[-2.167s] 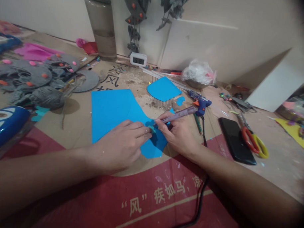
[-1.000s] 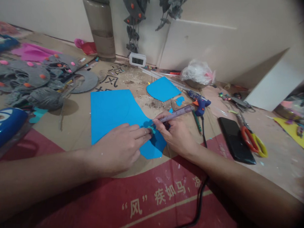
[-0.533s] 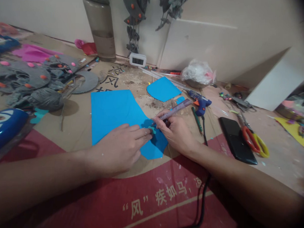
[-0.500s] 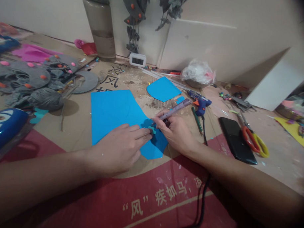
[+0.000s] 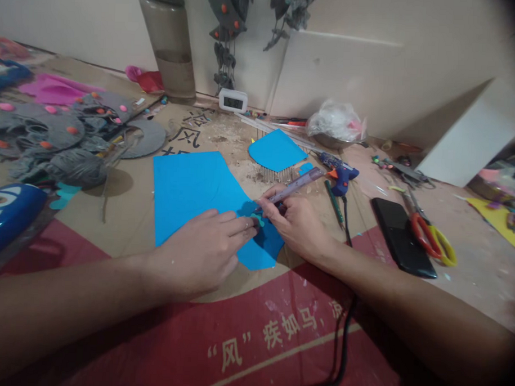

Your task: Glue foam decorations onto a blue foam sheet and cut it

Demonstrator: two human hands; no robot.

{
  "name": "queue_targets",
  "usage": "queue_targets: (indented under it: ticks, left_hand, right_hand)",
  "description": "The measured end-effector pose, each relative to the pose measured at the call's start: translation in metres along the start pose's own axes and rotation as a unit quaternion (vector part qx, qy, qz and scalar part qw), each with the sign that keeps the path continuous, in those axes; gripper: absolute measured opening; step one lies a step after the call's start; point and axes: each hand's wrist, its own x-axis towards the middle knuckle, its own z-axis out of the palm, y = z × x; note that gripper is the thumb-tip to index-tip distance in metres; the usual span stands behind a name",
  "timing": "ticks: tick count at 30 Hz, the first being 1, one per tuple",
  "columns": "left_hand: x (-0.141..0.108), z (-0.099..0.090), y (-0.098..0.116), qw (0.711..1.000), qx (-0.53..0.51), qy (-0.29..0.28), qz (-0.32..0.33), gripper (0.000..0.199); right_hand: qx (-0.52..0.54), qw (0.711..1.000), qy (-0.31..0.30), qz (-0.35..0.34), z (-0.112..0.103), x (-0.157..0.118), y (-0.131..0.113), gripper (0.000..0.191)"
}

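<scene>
A bright blue sheet [image 5: 190, 185] lies on the cardboard in front of me, its right side cut on a curve. My left hand [image 5: 209, 245] rests flat across its lower part, fingers stretched out. Its fingertips press a small teal cutout [image 5: 260, 220] with a wavy edge onto the sheet. In my right hand [image 5: 296, 219] is a purple pen [image 5: 298, 183], tilted, its tip down at the cutout's upper edge. The fingers partly cover the cutout and the tip.
Behind the sheet, a blue cut piece [image 5: 278, 150] lies on a bristly pad. To the right are a glue gun [image 5: 345, 178], green pencil [image 5: 334, 202], black phone [image 5: 402, 237] and scissors [image 5: 433, 238]. Grey felt pieces [image 5: 44, 129] lie left; a bottle [image 5: 173, 66] and clock [image 5: 233, 101] stand behind.
The pen tip has shifted very slightly to the left along the teal cutout. My left hand stays in place on the sheet.
</scene>
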Motion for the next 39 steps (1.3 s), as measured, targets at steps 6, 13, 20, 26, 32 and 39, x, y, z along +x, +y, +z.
queue_targets:
  ticks: [6,13,20,26,32,39]
  left_hand:
    - [0.001,-0.001,0.0,1.0,0.002,0.009,0.004,0.046]
    - [0.001,-0.003,0.001,1.0,-0.002,0.012,0.007,0.046]
    - [0.001,-0.003,0.0,1.0,0.004,-0.003,-0.002,0.045]
    - [0.001,-0.004,0.001,1.0,0.007,-0.001,0.001,0.046]
    - [0.001,-0.004,0.001,1.0,-0.001,-0.004,-0.003,0.048]
    - [0.004,-0.003,0.0,1.0,0.002,-0.009,-0.004,0.046]
  right_hand:
    - [0.009,1.0,-0.004,-0.001,0.001,0.0,-0.002,0.026]
    - [0.005,1.0,-0.014,-0.003,0.0,-0.001,-0.004,0.026]
    - [0.008,1.0,-0.024,0.01,-0.001,-0.001,-0.006,0.025]
    - [0.018,1.0,-0.02,0.009,0.0,-0.003,-0.004,0.027]
    - [0.074,0.995,0.059,-0.028,-0.008,-0.01,-0.005,0.024]
    - [0.034,0.999,0.02,-0.035,-0.011,-0.033,-0.006,0.024]
